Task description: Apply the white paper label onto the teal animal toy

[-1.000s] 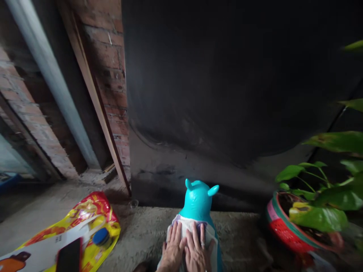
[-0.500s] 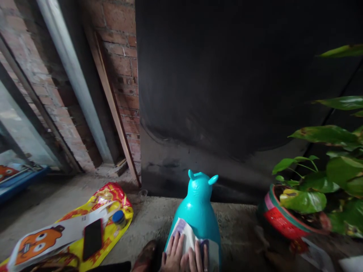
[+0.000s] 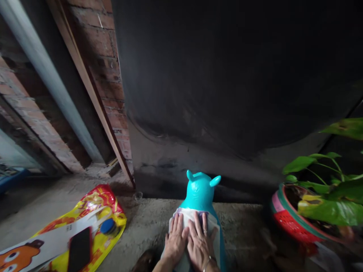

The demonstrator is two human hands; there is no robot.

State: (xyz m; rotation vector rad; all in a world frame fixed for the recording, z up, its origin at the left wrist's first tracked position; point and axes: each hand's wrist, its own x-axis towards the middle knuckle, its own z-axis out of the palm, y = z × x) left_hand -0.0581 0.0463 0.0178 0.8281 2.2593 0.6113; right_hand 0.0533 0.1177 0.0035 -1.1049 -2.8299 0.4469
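Observation:
A shiny turquoise inflatable animal toy [image 3: 200,190] with two small ears stands upright at the bottom middle. Over its back lies a white cloth [image 3: 188,212] with purple patches. My left hand [image 3: 175,240] presses flat on the cloth's left part, fingers stretched forward. Beside it, my right hand [image 3: 200,241] lies flat on the cloth with fingers spread, a band round its wrist. The two thumbs nearly meet. The toy's lower body is hidden under the cloth and my hands.
On the concrete floor at left, a yellow and red plastic bag [image 3: 113,211] lies under a phone [image 3: 79,250], a blue-capped jar [image 3: 109,227] and a white card with an orange cartoon. A potted plant [image 3: 300,223] stands at right. A dark panel [image 3: 221,94] rises behind the toy.
Both hands have slid forward along the toy's back toward its head. The cloth now spreads wider and covers more of the back. The view has shifted a little to the right.

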